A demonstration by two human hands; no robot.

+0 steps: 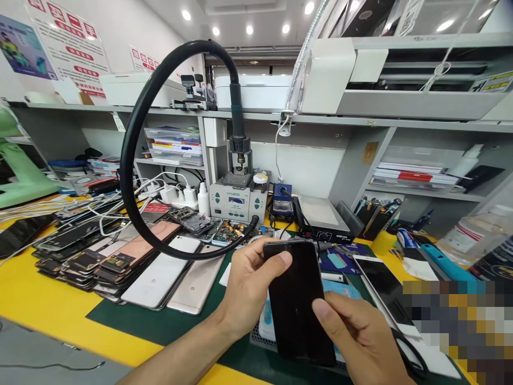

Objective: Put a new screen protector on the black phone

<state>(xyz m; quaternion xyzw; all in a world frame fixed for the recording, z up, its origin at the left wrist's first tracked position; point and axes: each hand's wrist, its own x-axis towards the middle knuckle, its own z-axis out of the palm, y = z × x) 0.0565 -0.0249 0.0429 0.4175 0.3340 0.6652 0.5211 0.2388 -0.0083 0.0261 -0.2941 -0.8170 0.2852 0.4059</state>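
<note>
A black smartphone [298,307] is held up over the work mat with its dark screen facing me. My left hand [250,283] grips its upper left edge, thumb lying across the top of the glass. On the lower right edge my right hand [356,331] pinches the phone between thumb and fingers. Behind the phone, partly hidden, lie a blue-and-white item [267,321] and a perforated grey surface. To the right of my hands rests a white phone [380,283] with a dark screen.
Stacks of phones and phone parts [132,256] cover the left of the green mat [140,323]. A hot air station [236,200] stands at the back, its thick black hose [128,160] arching forward. Pens and tools [377,214] and a plastic bottle [473,235] are at right.
</note>
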